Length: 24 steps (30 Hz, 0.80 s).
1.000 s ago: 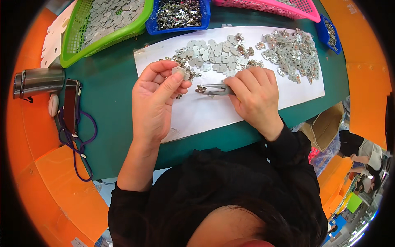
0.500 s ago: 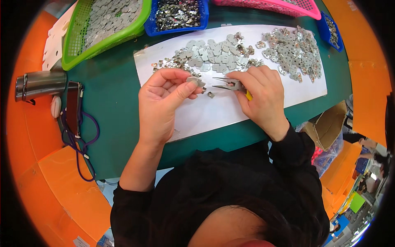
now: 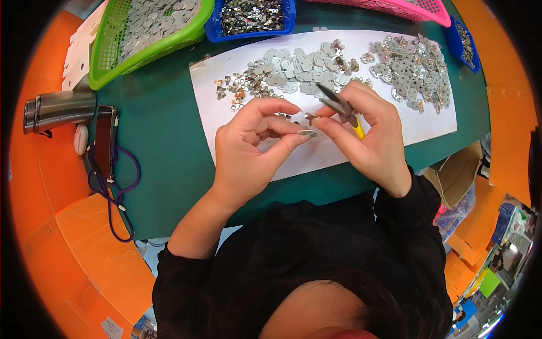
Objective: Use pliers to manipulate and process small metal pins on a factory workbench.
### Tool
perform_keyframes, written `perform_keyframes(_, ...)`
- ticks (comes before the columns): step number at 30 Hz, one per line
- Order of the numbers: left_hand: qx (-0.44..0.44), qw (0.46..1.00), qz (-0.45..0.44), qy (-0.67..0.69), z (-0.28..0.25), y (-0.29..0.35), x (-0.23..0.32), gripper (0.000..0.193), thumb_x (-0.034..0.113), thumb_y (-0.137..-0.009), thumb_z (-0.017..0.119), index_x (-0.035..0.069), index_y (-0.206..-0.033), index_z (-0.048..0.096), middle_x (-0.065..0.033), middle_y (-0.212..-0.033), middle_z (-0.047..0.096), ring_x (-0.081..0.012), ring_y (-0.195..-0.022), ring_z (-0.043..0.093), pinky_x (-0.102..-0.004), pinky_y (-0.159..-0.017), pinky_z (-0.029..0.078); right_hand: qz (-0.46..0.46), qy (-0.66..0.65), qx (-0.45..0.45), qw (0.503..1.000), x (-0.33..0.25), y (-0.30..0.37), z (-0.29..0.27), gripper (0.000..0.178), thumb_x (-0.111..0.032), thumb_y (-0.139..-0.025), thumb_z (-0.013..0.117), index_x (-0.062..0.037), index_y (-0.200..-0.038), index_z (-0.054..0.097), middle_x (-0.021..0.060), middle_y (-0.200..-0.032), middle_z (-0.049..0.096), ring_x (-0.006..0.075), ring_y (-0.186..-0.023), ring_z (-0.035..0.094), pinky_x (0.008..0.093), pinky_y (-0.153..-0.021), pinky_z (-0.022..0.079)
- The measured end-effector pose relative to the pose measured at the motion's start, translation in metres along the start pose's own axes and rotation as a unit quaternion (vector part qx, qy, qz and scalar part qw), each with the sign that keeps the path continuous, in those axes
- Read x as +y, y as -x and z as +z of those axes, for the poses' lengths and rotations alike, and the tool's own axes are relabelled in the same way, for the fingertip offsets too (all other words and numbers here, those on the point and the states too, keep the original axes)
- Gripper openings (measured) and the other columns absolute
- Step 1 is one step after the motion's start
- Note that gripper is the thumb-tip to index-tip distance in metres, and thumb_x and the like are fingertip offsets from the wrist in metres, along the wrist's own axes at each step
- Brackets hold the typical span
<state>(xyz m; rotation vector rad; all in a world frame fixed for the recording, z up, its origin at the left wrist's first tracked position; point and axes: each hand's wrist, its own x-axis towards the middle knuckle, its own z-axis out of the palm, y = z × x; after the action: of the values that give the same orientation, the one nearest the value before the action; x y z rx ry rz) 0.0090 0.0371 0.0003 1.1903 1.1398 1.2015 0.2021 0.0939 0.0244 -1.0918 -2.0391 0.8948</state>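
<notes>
Between the thumb and fingers of my left hand [image 3: 245,150] is a thin grey metal plate [image 3: 306,133], seen nearly edge-on. My right hand [image 3: 375,138] keeps pliers [image 3: 340,106] with yellow handles in its grip, their jaws tilted up and to the left. Its thumb and forefinger also pinch a small shiny metal clip [image 3: 310,117], close to the plate but seemingly apart from it. Beyond the hands lie a heap of flat grey plates [image 3: 293,69], scattered small metal clips [image 3: 243,90] and, farther right, a pile of plates with clips on them [image 3: 412,73].
A white sheet [image 3: 203,113] lies under the piles on the green table [image 3: 164,186]. Along the back stand a green basket [image 3: 152,65], a blue bin [image 3: 254,35], a pink basket [image 3: 395,12] and another blue bin [image 3: 473,63]. A steel flask [image 3: 65,110] and a phone [image 3: 105,141] lie left.
My hands have come closer together, the left moving right. The right fingers now pinch a small clip, and the pliers have swung from pointing left to up-left. The view has shifted slightly.
</notes>
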Motion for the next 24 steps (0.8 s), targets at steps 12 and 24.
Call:
perform_keyframes(12,0.040,0.981,0.137,-0.134,0.001,-0.001,-0.015,0.034,-0.006,-0.080,0.072,0.003,-0.111,0.064,-0.0090,-0.089,0.075,-0.0149,-0.085,0.073,-0.0250,-0.075,0.056,-0.131,0.092,-0.027,0.987,-0.006,-0.005,-0.008,0.023,0.001,-0.063,0.073,-0.0046,-0.084,0.064,0.0080,-0.073,0.054,0.0262,-0.069,0.050,0.0339,-0.062,0.039)
perform_keyframes(24,0.025,0.945,0.214,-0.247,-0.001,0.000,-0.002,0.028,-0.005,-0.078,0.074,0.001,-0.105,0.072,-0.0126,-0.090,0.073,-0.0219,-0.078,0.071,-0.0312,-0.069,0.057,-0.021,-0.083,-0.032,0.996,0.003,0.006,0.005,0.018,-0.001,-0.071,0.078,-0.0034,-0.086,0.068,0.0044,-0.079,0.062,0.0162,-0.072,0.054,0.0276,-0.066,0.042)
